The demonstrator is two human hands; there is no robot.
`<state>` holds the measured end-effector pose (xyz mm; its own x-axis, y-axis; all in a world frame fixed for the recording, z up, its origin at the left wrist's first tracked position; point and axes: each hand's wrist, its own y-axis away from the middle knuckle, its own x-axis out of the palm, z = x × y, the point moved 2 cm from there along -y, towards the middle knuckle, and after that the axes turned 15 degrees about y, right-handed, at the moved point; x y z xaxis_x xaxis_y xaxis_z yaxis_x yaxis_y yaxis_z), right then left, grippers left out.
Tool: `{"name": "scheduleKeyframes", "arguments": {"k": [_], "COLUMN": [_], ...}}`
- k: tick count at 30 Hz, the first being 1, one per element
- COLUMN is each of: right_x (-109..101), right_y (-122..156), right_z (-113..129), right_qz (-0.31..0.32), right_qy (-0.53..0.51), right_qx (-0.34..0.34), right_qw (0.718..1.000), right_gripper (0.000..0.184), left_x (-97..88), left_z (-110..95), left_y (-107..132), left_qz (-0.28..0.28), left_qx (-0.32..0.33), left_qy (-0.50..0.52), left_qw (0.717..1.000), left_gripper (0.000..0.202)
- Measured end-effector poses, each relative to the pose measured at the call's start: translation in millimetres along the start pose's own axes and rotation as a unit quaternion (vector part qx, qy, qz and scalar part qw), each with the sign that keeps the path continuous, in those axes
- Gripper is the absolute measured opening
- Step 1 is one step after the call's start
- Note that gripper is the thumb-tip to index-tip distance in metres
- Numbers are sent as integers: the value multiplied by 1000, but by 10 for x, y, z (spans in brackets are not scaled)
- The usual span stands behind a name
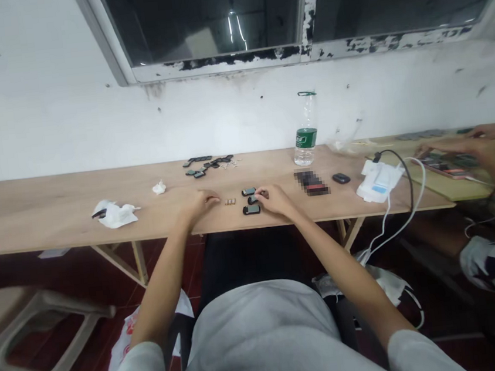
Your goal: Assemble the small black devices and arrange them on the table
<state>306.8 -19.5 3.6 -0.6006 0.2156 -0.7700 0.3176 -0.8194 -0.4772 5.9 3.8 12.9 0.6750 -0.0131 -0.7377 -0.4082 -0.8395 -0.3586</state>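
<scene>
My right hand (274,200) rests on the wooden table (46,209), its fingertips gripping the middle of three small black handheld devices (253,199). The other two, with grey screens, lie just above and below it: an upper device (249,192) and a lower device (251,209). My left hand (199,205) lies to the left, fingers curled together, a short way from a row of small brass pieces (230,201). I cannot tell whether those fingers hold anything. Farther back lies a scattered group of small black parts (208,166).
A crumpled white tissue (115,214) and a water bottle (304,129) stand on the table, with a blurred object (311,182) and a white packet with cables (379,180). At right, a co-worker's hand (447,147) lies on a flat board (446,163). A plastic chair (25,344) stands at lower left.
</scene>
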Motion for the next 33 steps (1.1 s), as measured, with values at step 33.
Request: {"name": "scheduleKeyframes", "arguments": {"k": [33], "right_x": [-262], "right_y": [-13], "right_z": [-611], "right_qz": [37], "right_qy": [192], "right_qx": [44], "right_qw": [980], "right_gripper": [37], "left_x": [38], "left_z": [-93], "left_y": [-19], "left_qz": [13], "left_qx": [-18], "left_qy": [63], "left_qw": [998], "left_gripper": [38]}}
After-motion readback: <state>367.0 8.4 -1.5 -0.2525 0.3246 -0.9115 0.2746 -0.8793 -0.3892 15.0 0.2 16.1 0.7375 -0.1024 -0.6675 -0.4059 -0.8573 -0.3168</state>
